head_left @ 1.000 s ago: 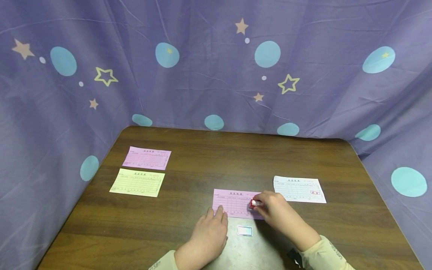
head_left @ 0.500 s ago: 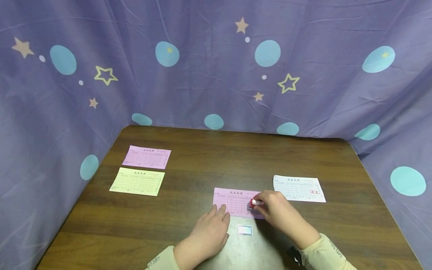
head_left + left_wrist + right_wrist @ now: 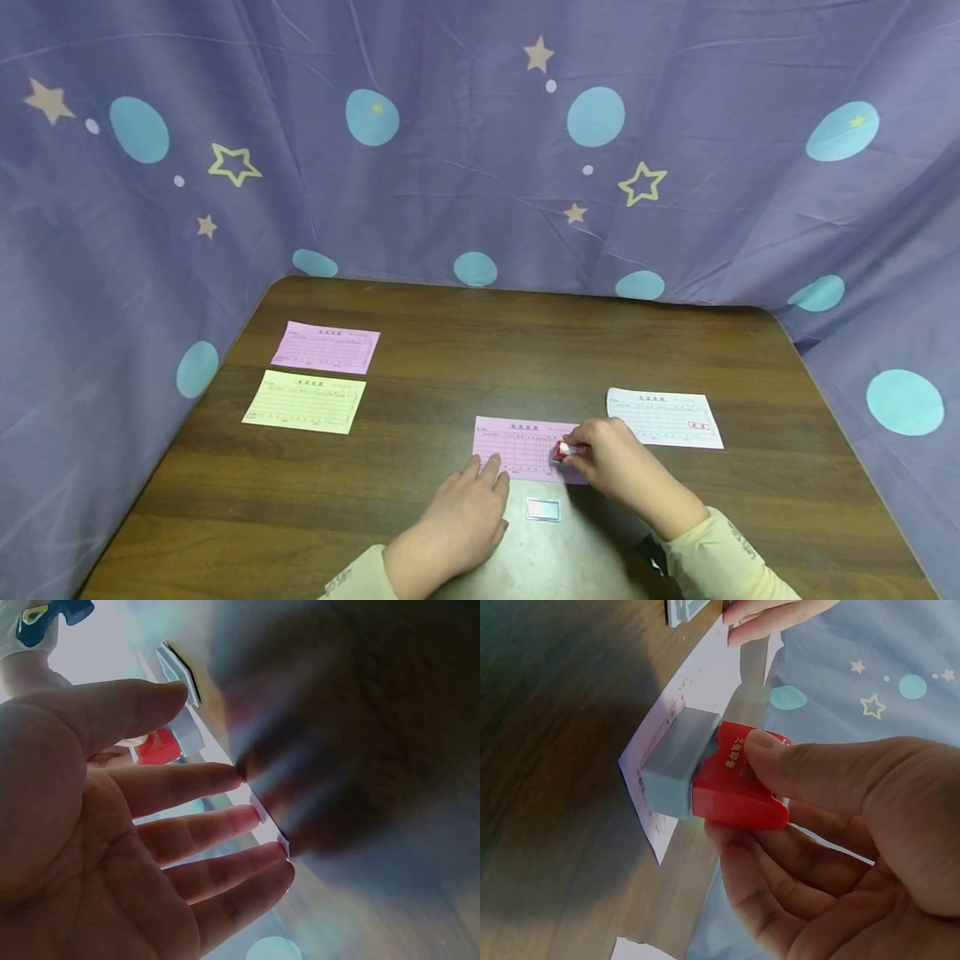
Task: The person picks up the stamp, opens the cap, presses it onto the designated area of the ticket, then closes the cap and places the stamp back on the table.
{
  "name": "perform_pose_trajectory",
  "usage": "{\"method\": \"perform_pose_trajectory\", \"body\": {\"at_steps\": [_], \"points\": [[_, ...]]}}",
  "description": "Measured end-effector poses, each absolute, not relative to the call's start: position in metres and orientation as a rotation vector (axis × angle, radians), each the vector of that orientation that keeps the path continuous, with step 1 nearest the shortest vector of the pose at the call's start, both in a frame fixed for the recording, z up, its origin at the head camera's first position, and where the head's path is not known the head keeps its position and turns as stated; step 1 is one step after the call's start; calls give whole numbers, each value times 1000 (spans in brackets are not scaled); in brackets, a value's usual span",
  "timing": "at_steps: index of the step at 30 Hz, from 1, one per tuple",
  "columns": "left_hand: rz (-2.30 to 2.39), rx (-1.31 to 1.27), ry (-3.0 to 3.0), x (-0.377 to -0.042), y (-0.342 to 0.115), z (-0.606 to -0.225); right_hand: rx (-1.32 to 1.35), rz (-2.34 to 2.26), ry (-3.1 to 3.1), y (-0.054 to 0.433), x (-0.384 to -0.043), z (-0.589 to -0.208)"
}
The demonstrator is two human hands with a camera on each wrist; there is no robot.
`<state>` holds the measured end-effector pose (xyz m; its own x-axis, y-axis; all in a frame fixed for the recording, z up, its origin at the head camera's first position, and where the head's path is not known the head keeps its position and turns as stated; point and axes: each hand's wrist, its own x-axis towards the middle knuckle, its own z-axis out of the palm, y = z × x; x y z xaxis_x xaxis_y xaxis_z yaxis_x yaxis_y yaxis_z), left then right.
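Taking the middle pink slip [image 3: 517, 450] on the counter [image 3: 480, 350] as the dial's centre, with 12 at the far edge, the red-and-grey stamp [image 3: 739, 780] sat over the slip's 3 o'clock part, its grey end facing the paper; whether it pressed down could not be told. The person's right grip [image 3: 618, 458] pinched the stamp's red body between thumb and fingers. The left grip [image 3: 467, 517] held nothing, its fingers extended and fingertips resting on the slip's edge at 7 to 8 o'clock. A small pale rectangular piece [image 3: 543, 509] lay near the slip at 6 o'clock. A white slip [image 3: 660, 417] with a red mark [image 3: 698, 426] lay close to 3 o'clock, a yellow slip [image 3: 303, 402] just past 9, and another pink slip [image 3: 326, 347] near 10.
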<state>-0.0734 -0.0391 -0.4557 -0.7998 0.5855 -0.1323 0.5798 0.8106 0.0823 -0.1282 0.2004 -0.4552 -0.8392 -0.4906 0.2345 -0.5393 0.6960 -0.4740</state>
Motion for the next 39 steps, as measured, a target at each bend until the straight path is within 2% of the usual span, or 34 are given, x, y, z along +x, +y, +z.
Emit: {"method": "perform_pose_trajectory", "body": {"at_steps": [39], "points": [[139, 816, 2751, -75, -38, -449, 740, 816, -2869, 197, -126, -454]]}}
